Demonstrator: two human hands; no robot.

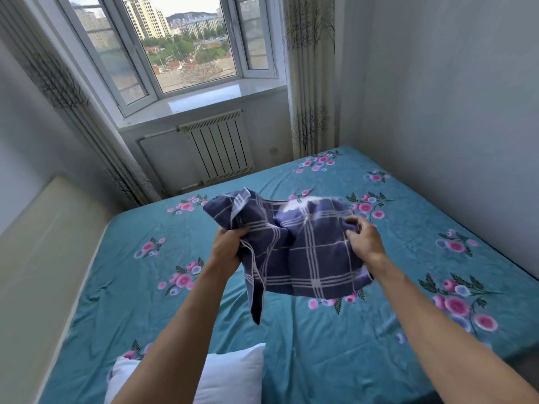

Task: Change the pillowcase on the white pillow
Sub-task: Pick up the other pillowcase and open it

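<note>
Both hands grip plaid pillowcase (303, 252) — left hand (226, 246), right hand (363, 239).

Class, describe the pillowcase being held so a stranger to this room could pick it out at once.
Start at the big bed with its teal flowered sheet. Above its middle, the left hand and right hand grip a bunched pillowcase. It alone is dark blue with white check lines, unlike the plain white pillow lying nearer the camera.

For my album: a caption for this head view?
Both hands, left hand and right hand, hold a plaid pillowcase above the floral bed.
</note>
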